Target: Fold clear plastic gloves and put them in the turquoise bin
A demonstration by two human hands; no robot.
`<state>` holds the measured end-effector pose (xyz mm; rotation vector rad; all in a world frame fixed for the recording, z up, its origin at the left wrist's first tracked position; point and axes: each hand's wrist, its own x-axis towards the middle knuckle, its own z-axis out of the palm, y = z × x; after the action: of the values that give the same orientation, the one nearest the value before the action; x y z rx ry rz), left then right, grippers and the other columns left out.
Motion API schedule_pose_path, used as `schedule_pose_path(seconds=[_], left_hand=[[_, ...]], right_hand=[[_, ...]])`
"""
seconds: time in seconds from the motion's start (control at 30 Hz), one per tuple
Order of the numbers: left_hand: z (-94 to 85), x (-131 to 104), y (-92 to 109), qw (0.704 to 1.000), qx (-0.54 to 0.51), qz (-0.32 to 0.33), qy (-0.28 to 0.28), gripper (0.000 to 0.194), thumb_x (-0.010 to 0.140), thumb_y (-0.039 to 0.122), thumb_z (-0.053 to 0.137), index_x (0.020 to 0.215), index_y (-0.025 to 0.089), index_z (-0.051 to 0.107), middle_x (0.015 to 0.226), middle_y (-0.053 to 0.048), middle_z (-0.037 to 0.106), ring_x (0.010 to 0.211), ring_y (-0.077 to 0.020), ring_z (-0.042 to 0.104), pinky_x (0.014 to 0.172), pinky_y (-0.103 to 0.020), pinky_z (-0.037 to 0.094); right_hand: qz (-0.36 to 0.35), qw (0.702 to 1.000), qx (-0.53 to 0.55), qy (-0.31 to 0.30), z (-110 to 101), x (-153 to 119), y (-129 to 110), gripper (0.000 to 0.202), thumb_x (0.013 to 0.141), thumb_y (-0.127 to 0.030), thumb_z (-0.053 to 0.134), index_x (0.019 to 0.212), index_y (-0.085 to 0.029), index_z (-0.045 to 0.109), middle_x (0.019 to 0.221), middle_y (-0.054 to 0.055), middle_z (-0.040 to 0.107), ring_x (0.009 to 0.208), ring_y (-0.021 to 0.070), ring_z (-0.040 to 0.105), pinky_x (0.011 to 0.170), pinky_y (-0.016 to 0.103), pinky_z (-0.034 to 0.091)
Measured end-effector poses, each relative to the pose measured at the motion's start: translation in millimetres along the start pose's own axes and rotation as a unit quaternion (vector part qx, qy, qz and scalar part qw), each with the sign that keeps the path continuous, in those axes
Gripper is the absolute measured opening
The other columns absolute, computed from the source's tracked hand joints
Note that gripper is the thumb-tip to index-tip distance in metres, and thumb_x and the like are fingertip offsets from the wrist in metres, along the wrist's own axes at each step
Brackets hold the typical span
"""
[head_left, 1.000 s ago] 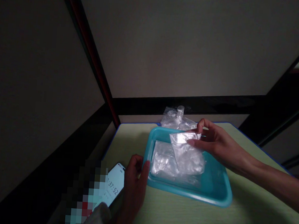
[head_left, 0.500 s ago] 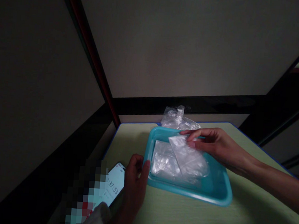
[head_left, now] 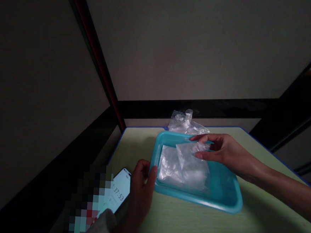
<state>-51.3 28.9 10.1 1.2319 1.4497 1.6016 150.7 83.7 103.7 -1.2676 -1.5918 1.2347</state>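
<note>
A teal tray [head_left: 225, 203] is tilted over the table, its left rim gripped between the thumb and fingers of my left hand [head_left: 142, 181]. Inside it, at the left, lies a flat clear plastic bag [head_left: 168, 165]. A second clear bag [head_left: 193, 167] overlaps the first one on its right. My right hand [head_left: 217, 147] reaches over the tray's far rim, and its thumb and fingers are closed on the upper edge of this second bag. The bag's lower part rests in the tray.
Crumpled clear plastic [head_left: 185, 124] sits at the back edge of the pale green table [head_left: 190, 227], close to the wall. A phone [head_left: 121, 188] with a lit timer screen lies left of my left hand.
My right hand has moved slightly, and the bag it grips has shifted left and flattened over the other bag. My left hand still grips the tray's rim.
</note>
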Motion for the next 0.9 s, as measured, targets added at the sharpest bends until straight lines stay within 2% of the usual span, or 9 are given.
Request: schedule_pose_path(seconds=[0.17, 0.33, 0.47, 0.57, 0.67, 0.8, 0.9], left_hand=[[0.2, -1.8, -3.5, 1.0, -0.011, -0.002, -0.001, 0.02, 0.075, 0.034, 0.056, 0.067, 0.019, 0.046, 0.057, 0.005, 0.044, 0.052, -0.01, 0.043, 0.047, -0.019, 0.033], [-0.4, -1.8, -2.8, 1.0, -0.017, -0.004, -0.005, 0.018, 0.076, 0.033, 0.055, 0.068, 0.019, 0.047, 0.058, 0.005, 0.045, 0.053, -0.0105, 0.044, 0.048, -0.019, 0.034], [-0.6, -0.8, -3.4, 1.0, -0.014, 0.004, -0.01, 0.018, 0.076, 0.032, 0.055, 0.069, 0.019, 0.047, 0.059, 0.005, 0.045, 0.054, -0.0104, 0.044, 0.049, -0.019, 0.034], [-0.9, -0.7, -3.8, 1.0, -0.008, 0.006, -0.011, 0.019, 0.077, 0.032, 0.055, 0.067, 0.019, 0.045, 0.058, 0.005, 0.044, 0.053, -0.0102, 0.043, 0.049, -0.019, 0.034], [-1.0, -0.9, -3.7, 1.0, -0.007, 0.0, -0.016, 0.018, 0.077, 0.032, 0.054, 0.068, 0.019, 0.046, 0.058, 0.005, 0.044, 0.054, -0.0103, 0.043, 0.049, -0.019, 0.034], [-1.3, -0.8, -3.5, 1.0, -0.005, -0.001, -0.01, 0.018, 0.076, 0.033, 0.055, 0.068, 0.018, 0.047, 0.058, 0.005, 0.044, 0.053, -0.0102, 0.043, 0.048, -0.019, 0.034], [-2.1, -0.6, -3.6, 1.0, -0.003, -0.001, -0.01, 0.018, 0.076, 0.033, 0.055, 0.067, 0.018, 0.047, 0.058, 0.005, 0.044, 0.053, -0.0105, 0.043, 0.048, -0.019, 0.034]], right_hand=[[-0.019, 0.999, 0.041, 0.029, 0.6, -2.7, 0.3, 0.045, 0.047, -0.031, 0.082, 0.069, -0.022, 0.044, 0.081, 0.0, 0.061, 0.067, 0.0137, 0.058, 0.057, 0.026, 0.049], [-0.053, 0.996, 0.058, 0.038, -0.2, -2.1, 4.8, 0.044, 0.051, -0.031, 0.08, 0.062, -0.02, 0.039, 0.095, 0.004, 0.063, 0.071, 0.0151, 0.059, 0.057, 0.027, 0.048], [-0.058, 0.996, 0.055, 0.034, -1.2, -0.8, 7.6, 0.034, 0.052, -0.03, 0.08, 0.054, -0.018, 0.048, 0.098, 0.005, 0.066, 0.08, 0.0183, 0.061, 0.064, 0.03, 0.048], [-0.029, 0.998, 0.044, 0.03, -1.4, -1.0, 7.0, 0.022, 0.05, -0.032, 0.08, 0.057, -0.02, 0.063, 0.08, 0.003, 0.069, 0.072, 0.0172, 0.061, 0.068, 0.033, 0.048], [0.004, 0.998, 0.043, 0.042, -1.4, -1.4, 5.6, 0.021, 0.047, -0.036, 0.081, 0.058, -0.023, 0.069, 0.067, 0.001, 0.069, 0.063, 0.0157, 0.06, 0.068, 0.034, 0.048], [0.009, 0.998, 0.028, 0.054, -1.8, -1.2, 4.4, 0.021, 0.048, -0.037, 0.079, 0.062, -0.024, 0.071, 0.07, 0.001, 0.07, 0.064, 0.0164, 0.061, 0.065, 0.034, 0.05], [-0.033, 0.998, -0.036, 0.048, -1.9, -0.8, 4.4, 0.024, 0.052, -0.038, 0.077, 0.068, -0.022, 0.071, 0.077, 0.002, 0.071, 0.063, 0.0167, 0.061, 0.062, 0.034, 0.051]])
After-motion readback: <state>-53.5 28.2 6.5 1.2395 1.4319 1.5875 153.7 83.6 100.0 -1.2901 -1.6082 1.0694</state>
